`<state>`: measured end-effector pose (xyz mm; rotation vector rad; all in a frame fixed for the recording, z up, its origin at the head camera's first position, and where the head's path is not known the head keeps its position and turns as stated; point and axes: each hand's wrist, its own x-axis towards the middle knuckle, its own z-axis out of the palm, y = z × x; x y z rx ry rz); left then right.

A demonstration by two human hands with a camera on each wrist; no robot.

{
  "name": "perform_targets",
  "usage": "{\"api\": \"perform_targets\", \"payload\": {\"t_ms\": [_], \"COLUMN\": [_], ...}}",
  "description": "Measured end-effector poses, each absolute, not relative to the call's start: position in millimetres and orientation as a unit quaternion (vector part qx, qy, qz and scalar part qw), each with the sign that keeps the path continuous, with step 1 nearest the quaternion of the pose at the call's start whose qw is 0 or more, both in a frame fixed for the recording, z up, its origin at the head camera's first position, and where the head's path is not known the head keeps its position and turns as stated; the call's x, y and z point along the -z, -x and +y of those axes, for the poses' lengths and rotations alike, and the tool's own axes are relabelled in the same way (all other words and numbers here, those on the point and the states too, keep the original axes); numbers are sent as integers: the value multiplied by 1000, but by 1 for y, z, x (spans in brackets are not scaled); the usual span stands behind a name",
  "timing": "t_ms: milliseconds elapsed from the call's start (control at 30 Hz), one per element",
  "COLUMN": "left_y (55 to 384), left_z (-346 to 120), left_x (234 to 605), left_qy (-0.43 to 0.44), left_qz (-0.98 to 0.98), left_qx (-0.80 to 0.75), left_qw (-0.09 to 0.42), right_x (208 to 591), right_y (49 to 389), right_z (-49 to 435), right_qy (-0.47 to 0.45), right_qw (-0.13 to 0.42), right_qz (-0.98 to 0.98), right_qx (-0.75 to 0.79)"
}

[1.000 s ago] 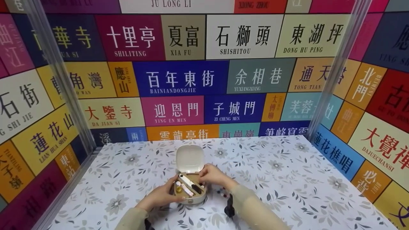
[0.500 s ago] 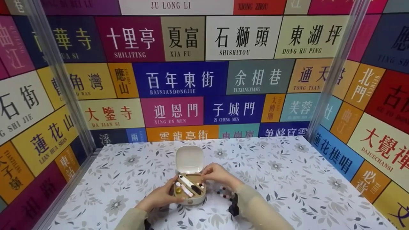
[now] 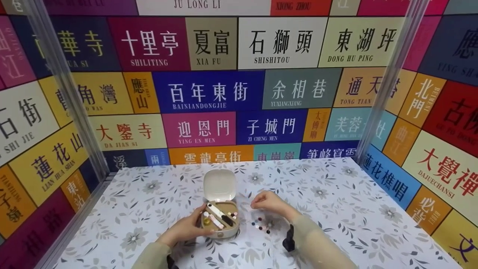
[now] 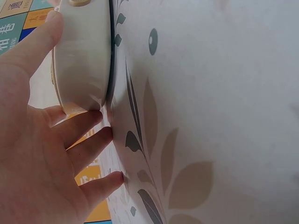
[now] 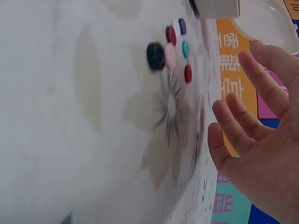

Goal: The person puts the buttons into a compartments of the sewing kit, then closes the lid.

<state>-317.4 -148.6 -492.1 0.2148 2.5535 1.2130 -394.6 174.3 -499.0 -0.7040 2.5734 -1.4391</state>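
Note:
A cream box [image 3: 224, 235] with rounded corners stands on the table, its lid [image 3: 220, 184] raised at the back. My left hand [image 3: 186, 226] holds the box at its left side, thumb along the front rim and fingertips against the wall. Inside lie a white-and-black stick-shaped tool [image 3: 220, 213], a pinkish-white stick [image 3: 216, 221] and several small buttons [image 3: 233, 215] on the right. Loose buttons, among them a black button [image 5: 156, 56] and a pink button [image 5: 170, 55], lie right of the box. Above and behind them hovers my right hand [image 3: 272, 202], fingers loosely bent, with nothing visible in it.
A white tablecloth [image 3: 321, 224] with grey leaves and flowers covers the table. Colourful sign panels [image 3: 209, 91] rise behind and at both sides, with clear corner posts [image 3: 384, 78] at the table's back corners.
My right hand has drawn away from the box's right rim toward the right, uncovering the buttons inside and beside it. The left hand keeps its hold on the box.

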Motion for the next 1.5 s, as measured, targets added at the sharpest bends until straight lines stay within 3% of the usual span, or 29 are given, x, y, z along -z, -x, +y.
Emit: {"api": "perform_targets", "payload": {"t_ms": [267, 900, 1500], "left_y": [317, 316, 317], "left_z": [-151, -147, -149], "left_x": [494, 492, 492], "left_qy": [-109, -77, -79], "left_qz": [894, 881, 885], "left_qx": [-410, -438, -431], "left_qw": [144, 160, 159], "right_x": [504, 509, 507], "right_y": [393, 383, 382], "right_z": [190, 203, 199], "right_qy": [220, 202, 203], "right_qw": [74, 122, 125], "right_qz": [866, 874, 881], "right_qx": [444, 425, 410]}}
